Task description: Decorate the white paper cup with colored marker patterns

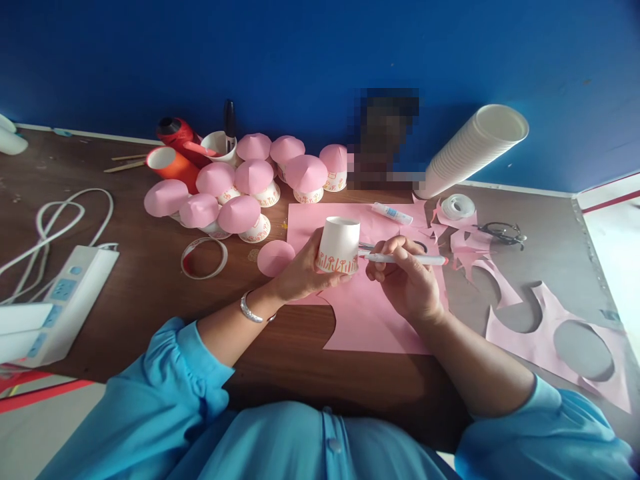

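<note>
In my left hand (297, 273) is an upside-down white paper cup (340, 237), with red flower and grass drawings around its lower rim. My right hand (407, 283) grips a white marker (415, 259) with red ends, its tip close to the cup's right side. Whether the tip touches the cup I cannot tell. Beneath both hands lies a cut sheet of pink paper (380, 327). Beside my left wrist is a pink paper disc (276, 258). Several decorated cups topped with pink paper cones (307, 173) stand behind my left hand.
A tall stack of white cups (470, 153) leans at the back right. Pink scraps (555, 327), a tape roll (456, 207) and glasses (503, 233) lie right. A glue stick (393, 213) rests on the sheet. At left are a power strip (70, 307) and a tape ring (204, 259).
</note>
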`<state>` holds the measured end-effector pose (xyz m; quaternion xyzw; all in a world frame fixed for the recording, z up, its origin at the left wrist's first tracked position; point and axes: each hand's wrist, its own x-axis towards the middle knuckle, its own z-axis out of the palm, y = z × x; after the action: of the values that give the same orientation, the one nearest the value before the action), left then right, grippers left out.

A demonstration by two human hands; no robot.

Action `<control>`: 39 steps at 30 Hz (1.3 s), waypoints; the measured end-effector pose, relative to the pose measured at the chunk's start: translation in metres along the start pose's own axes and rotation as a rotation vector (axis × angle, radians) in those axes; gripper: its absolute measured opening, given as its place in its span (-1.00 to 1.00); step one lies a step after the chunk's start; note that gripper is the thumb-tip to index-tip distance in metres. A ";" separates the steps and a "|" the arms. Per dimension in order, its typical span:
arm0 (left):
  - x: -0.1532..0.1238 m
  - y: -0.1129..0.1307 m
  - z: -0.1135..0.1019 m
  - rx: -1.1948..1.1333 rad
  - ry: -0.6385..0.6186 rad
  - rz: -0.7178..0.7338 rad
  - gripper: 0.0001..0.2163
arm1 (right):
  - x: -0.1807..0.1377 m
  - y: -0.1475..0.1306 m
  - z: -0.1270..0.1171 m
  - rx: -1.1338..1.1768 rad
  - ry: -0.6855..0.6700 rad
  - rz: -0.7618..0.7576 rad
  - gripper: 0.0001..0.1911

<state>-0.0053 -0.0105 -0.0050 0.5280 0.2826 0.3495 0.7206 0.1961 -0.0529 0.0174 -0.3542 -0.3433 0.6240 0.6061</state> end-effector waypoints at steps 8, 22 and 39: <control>0.000 0.007 0.001 -0.039 -0.023 -0.047 -0.40 | -0.004 -0.002 0.003 -0.050 -0.044 -0.027 -0.72; 0.001 -0.002 -0.005 -0.049 -0.027 -0.039 -0.42 | -0.007 0.000 0.003 -0.091 -0.018 -0.063 -0.73; 0.000 0.001 -0.003 -0.033 -0.007 -0.069 -0.43 | -0.008 0.004 -0.002 -0.131 -0.047 -0.073 -0.75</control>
<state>-0.0076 -0.0085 -0.0044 0.5070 0.2923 0.3274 0.7418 0.1961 -0.0609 0.0129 -0.3655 -0.4102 0.5860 0.5955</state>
